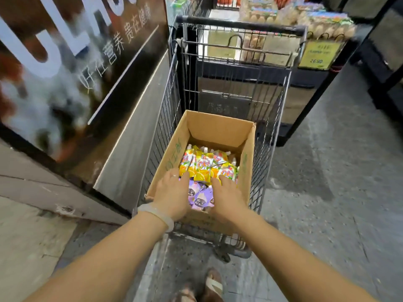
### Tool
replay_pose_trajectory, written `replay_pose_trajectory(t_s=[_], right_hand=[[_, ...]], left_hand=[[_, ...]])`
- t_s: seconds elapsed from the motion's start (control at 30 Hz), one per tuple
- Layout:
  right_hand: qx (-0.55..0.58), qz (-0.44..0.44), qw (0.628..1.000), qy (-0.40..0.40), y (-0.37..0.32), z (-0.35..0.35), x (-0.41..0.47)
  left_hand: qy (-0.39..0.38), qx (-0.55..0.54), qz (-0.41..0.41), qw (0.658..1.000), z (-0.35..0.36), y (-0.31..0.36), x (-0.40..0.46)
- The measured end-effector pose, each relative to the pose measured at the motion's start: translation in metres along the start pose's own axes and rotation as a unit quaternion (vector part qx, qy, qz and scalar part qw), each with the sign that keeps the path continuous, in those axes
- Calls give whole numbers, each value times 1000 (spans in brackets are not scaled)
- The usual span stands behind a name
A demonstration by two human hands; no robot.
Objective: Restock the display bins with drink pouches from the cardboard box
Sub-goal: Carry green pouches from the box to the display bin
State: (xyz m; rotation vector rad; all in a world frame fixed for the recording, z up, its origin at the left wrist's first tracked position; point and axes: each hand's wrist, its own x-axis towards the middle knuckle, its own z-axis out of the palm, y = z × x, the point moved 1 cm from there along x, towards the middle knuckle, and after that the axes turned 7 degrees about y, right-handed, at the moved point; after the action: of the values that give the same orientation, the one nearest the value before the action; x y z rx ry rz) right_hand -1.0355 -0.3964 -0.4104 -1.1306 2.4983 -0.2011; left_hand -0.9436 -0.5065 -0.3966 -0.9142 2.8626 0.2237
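1. Two hands reach into the cardboard box [174, 158] in the cart [281, 118]: your left hand [172, 192], fingers straight, rests on purple pouches [200, 196].
2. Your right hand [226, 192], fingers straight, touches yellow pouches [201, 168]. Judged soft, light, slippery; grasp across the body.

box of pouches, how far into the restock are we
Done: nothing visible; no display bins in view. In hand: both hands, left and right, reach into the box in the cart, fingers on the pouches; grip unclear. Left: lifting them out and filling the bins.
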Motion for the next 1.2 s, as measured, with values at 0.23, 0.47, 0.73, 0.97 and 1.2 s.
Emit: replay_pose_trajectory(t_s=[0.23,0.47,0.73,0.97,1.2], right_hand=[[26,76,995,-64,32,39,80],[69,173,976,-108,55,100,146],[116,288,945,-105,86,157,183],[152,373,906,-128,108,194,197],[154,401,896,-111,112,201,202]], left_hand=[[-101,-20,18,995,56,-14,82],[-204,-35,34,978,115,-33,141],[-281,-52,27,958,172,-48,180],[-309,-77,6,948,205,-49,189],[-302,-98,-4,948,221,-46,192]])
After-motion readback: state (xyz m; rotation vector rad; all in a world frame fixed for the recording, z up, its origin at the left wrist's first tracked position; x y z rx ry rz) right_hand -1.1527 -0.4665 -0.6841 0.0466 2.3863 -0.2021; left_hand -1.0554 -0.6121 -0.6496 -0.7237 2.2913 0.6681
